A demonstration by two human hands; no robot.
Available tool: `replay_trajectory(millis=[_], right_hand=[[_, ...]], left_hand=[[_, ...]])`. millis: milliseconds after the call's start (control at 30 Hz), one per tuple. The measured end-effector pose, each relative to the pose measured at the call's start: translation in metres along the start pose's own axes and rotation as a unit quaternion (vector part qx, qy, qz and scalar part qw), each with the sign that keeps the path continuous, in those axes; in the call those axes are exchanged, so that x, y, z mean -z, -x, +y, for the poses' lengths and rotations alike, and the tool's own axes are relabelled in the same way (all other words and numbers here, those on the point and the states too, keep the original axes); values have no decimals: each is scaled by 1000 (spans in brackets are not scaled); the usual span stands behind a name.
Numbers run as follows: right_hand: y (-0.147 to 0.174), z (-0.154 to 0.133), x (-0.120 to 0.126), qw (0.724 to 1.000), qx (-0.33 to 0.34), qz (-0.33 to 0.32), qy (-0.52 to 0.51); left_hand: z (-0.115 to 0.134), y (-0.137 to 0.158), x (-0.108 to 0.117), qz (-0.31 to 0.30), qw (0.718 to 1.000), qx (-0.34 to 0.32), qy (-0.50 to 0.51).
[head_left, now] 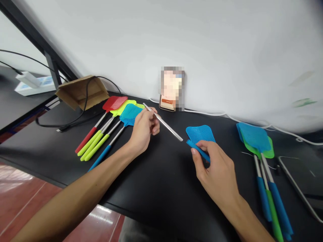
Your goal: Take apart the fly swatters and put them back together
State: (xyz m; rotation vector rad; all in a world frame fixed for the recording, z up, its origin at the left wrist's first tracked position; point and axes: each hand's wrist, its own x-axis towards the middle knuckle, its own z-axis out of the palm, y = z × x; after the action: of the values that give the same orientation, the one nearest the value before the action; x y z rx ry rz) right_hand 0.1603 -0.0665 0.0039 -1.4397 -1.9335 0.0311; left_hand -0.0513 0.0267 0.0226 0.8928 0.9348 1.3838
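My left hand (145, 127) is closed around a thin silver metal rod (168, 126), which slants down to the right. In my right hand (218, 168) is a blue handle sleeve (198, 150), pinched between thumb and fingers. The rod's lower end and the sleeve's near end point at each other with a small gap between. Just behind my right hand a blue fly swatter head (202, 133) lies on the black table; my hand hides its lower part.
Red, yellow and blue fly swatters (101, 134) lie at the left, near an open cardboard box (82, 92) and black cable. A phone (172, 89) leans on the wall. Blue and green swatters (262, 174) lie at the right, beside a dark, metal-rimmed object (302, 181).
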Motion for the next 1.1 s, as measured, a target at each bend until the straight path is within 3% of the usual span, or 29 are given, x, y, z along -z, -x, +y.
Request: replay_trajectory(millis=[267,733,900,1100], right_hand=[[-1,0,1,998,41,49,-27],[-2,-1,4,995,63,72,-26],[-2,-1,3,995,73,72,-16],[-2,-1,2,994,91,57,14]], left_hand=[[1,5,-3,-7,999,17,27],[-1,9,-6,-32,999,20,23],[-3,12,-6,-67,997,31,14],[-9,24,-10,-162,985,40,-42]])
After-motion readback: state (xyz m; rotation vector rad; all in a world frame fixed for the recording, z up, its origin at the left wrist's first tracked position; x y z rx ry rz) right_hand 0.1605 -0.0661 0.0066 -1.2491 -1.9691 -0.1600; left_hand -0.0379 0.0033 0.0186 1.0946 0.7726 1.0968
